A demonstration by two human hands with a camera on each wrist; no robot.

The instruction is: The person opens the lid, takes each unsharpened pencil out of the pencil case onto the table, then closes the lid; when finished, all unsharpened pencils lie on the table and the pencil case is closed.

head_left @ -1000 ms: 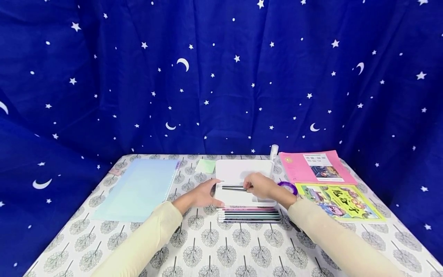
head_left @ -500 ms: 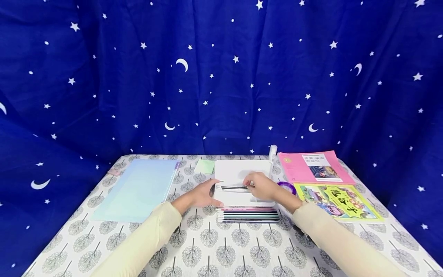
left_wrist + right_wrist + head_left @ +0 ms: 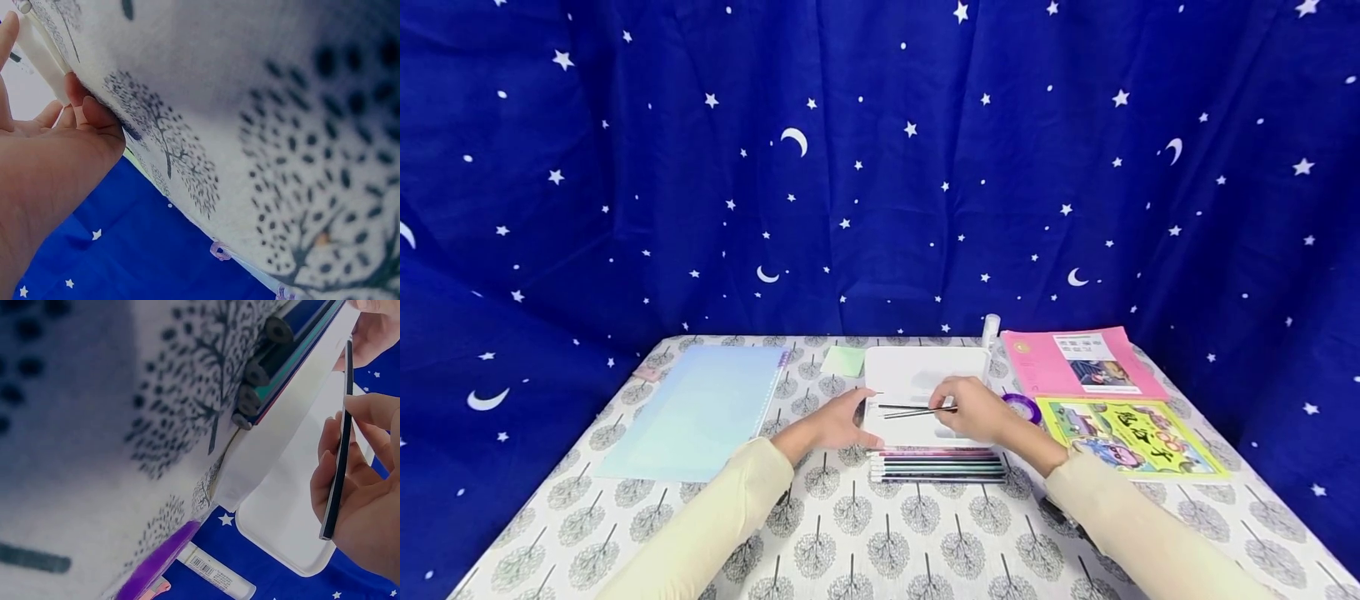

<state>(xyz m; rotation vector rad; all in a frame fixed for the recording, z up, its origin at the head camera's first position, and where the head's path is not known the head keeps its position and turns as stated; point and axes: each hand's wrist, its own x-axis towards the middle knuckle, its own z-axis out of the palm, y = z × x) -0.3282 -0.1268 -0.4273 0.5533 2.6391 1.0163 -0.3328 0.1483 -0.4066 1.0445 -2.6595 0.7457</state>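
The person wears a long-sleeved top in a pale cream-yellow colour. Both sleeves are plain, with no print, stripe or logo that can be seen. The cloth looks soft and smooth, with some gentle folds along the forearms. Each sleeve ends at the wrist in a simple close cuff. The left hand (image 3: 835, 423) and the right hand (image 3: 976, 408) are bare, with no glove, ring, watch or bracelet visible. The fingernails are short and have no polish, as the wrist views show.
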